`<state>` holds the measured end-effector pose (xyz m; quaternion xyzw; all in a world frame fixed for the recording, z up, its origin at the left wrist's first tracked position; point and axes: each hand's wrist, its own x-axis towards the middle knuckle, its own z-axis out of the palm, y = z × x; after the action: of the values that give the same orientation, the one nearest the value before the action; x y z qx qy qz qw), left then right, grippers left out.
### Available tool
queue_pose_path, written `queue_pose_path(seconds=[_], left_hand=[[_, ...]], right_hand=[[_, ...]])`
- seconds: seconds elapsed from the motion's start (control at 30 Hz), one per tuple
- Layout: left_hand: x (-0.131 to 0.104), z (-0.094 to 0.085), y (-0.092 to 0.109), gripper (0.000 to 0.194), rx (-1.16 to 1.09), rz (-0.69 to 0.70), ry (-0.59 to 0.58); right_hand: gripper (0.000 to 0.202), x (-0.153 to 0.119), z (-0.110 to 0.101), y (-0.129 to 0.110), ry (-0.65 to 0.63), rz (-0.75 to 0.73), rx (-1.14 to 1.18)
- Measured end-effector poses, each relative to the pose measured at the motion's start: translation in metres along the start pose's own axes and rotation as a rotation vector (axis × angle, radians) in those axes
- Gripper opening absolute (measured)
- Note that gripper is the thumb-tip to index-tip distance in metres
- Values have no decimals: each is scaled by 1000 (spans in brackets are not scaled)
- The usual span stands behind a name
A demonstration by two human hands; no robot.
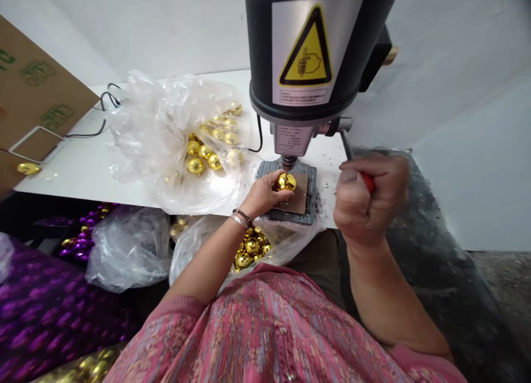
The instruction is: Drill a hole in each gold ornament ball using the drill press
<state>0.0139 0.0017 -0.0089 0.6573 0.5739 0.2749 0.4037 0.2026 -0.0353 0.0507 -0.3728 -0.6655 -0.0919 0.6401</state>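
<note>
Head view: gold mirrored ball (286,182) upright under the drill press chuck (289,163), bit in line above it, pinched by left hand (264,194); right hand (372,198), farther off, grips red-knobbed lever (347,145).

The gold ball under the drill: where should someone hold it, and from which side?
Probably best by its lower sides, coming in from the left, as the left hand does with thumb and finger. The ball is round, so it could roll on the flat brown board, and the drill bit points down at its top.
</note>
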Motion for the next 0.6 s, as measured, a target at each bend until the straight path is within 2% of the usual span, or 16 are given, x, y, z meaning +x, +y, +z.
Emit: queue_pose_path(seconds=[0.5, 0.6], left_hand=[[-2, 4, -4, 42, 18, 36, 13], [-2, 5, -4, 48, 16, 27, 11]], right_hand=[[7, -30, 24, 25, 105, -79, 122], [20, -20, 21, 18, 125, -42, 104]])
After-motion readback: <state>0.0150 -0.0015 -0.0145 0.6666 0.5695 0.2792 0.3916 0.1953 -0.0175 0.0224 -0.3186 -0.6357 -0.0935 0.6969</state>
